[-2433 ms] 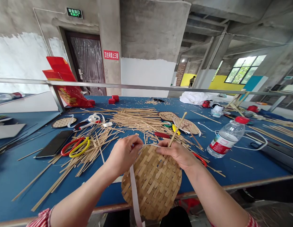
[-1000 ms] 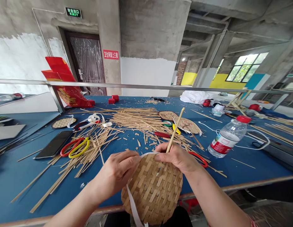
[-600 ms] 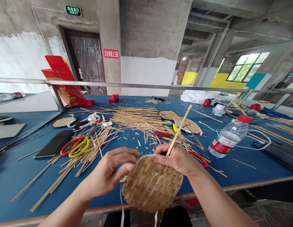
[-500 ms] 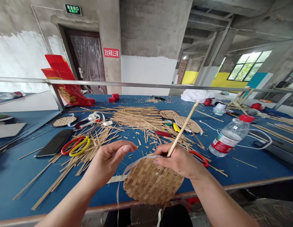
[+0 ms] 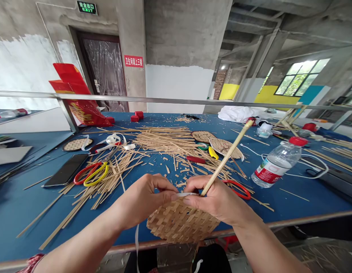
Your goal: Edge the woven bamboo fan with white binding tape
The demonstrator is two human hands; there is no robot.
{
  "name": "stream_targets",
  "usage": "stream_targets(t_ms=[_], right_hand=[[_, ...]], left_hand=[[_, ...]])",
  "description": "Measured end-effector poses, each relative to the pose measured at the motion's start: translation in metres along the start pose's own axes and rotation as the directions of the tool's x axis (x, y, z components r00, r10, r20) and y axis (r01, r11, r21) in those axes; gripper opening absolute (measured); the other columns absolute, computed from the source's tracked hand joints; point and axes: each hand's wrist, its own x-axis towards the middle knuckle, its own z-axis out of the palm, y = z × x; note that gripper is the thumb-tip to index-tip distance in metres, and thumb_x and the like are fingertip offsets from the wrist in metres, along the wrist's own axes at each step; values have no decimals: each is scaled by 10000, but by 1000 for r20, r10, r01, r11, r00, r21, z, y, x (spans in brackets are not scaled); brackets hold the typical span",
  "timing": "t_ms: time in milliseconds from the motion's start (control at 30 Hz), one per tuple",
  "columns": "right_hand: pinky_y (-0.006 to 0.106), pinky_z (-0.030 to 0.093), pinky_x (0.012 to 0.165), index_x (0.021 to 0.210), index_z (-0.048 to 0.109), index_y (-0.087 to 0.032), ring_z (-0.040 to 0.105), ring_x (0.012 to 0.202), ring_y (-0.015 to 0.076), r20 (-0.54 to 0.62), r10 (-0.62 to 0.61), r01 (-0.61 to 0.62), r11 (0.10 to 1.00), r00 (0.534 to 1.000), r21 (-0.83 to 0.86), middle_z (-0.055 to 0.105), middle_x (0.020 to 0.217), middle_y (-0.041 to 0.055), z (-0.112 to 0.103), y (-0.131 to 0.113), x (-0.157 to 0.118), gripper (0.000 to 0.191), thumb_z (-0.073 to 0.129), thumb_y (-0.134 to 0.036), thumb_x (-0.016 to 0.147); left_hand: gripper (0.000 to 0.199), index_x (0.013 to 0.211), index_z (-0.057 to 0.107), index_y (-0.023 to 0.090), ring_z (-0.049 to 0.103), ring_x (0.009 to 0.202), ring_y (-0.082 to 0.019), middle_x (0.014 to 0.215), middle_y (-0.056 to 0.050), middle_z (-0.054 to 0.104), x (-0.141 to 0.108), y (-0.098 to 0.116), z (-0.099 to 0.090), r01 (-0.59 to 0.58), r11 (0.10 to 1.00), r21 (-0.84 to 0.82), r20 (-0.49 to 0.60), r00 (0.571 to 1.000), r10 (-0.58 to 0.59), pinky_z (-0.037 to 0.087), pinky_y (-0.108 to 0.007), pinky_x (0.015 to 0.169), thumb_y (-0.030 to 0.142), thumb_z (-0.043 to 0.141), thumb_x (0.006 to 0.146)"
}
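A round woven bamboo fan (image 5: pixel 183 223) hangs over the table's front edge, its pale stick handle (image 5: pixel 227 159) slanting up to the right. White binding tape (image 5: pixel 188 194) lies along its top rim, and a loose end trails down at the left. My left hand (image 5: pixel 153 197) is closed, pinching the tape against the rim between thumb and fingers. Close beside it, my right hand (image 5: pixel 215 195) grips the fan's rim at the foot of the handle, thumb on the weave. The fingertips behind the rim are partly hidden.
Bamboo strips (image 5: pixel 164 140) and offcuts cover the blue table (image 5: pixel 153 242). Scissors (image 5: pixel 92 174) and a phone (image 5: pixel 66 170) lie to the left. A water bottle (image 5: pixel 279 163) stands at right. Finished-looking round fans (image 5: pixel 225 148) lie beyond my hands; a metal rail (image 5: pixel 164 100) crosses behind.
My left hand has moved right and down onto the fan's rim and now pinches the tape. The fan has tilted, and its handle leans further right.
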Motion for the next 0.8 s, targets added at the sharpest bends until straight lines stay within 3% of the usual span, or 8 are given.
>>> stream_targets(t_ms=[200,400,500,600,800], right_hand=[[210,330,512,652,606,-184,448,575,100,-6,-6,6,1000,1000,-2,518,601,-19,1,4,2,163,573,-332,711],[207,315,490,670,601,-181,434,558,90,13,51,-51,997,999,52,507,589,-25,-1,7,3,131,574,-304,710],[210,313,490,674,595,-181,431,561,93,10,67,-68,996,998,53,503,589,-25,-1,6,2,145,575,-320,709],[211,310,487,658,590,-177,418,560,92,-6,66,-65,997,998,48,486,578,-28,1,7,2,175,579,-346,705],[214,307,484,654,612,-176,418,558,95,-30,63,-60,994,998,86,491,572,-29,2,11,5,177,603,-351,680]], left_hand=[[123,700,619,188,526,718,-107,719,16,584,-2,6,3,-82,982,168,-96,990,99,407,-221,654,178,503,738],[212,932,602,210,535,865,-137,955,-20,593,0,5,-7,-109,992,57,60,993,106,406,-250,764,272,537,740],[255,777,617,172,544,768,-126,815,-22,611,4,8,-5,-103,993,63,35,994,101,411,-239,693,308,406,819],[227,648,573,168,517,702,-123,698,3,578,10,12,2,-90,981,173,-38,994,98,395,-234,628,287,449,796],[149,652,465,163,426,692,-125,676,4,496,12,12,13,-295,889,351,-39,944,329,371,-291,720,136,415,790]])
